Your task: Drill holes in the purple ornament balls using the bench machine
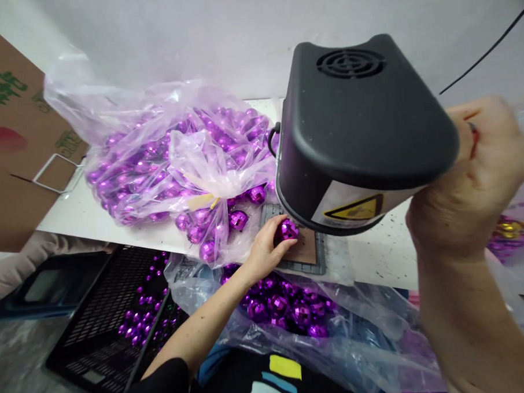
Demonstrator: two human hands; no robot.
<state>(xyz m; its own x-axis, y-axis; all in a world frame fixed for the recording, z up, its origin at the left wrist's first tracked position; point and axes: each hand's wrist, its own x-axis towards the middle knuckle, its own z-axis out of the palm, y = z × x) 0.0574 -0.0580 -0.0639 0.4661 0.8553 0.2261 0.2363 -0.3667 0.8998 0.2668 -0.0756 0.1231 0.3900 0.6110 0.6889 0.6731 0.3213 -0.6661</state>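
Between the thumb and fingers of my left hand [266,245] is a shiny purple faceted ball [288,229], just over a brown pad on a grey mat [319,258]. My right hand [481,152], at the upper right, is wrapped round the far side of a black machine [363,117] with a round vent and a yellow warning label; its fingers are partly hidden. The machine stands right beside the held ball. To the left, a clear plastic bag [177,159] full of purple balls lies on the white table [67,219]. More purple balls [284,305] lie in plastic at my lap.
A cardboard box [16,137] stands at the far left. Below the table is a black crate [98,325] with small purple balls. Purple and gold balls [510,229] lie at the right edge. A black cable [485,53] crosses the wall.
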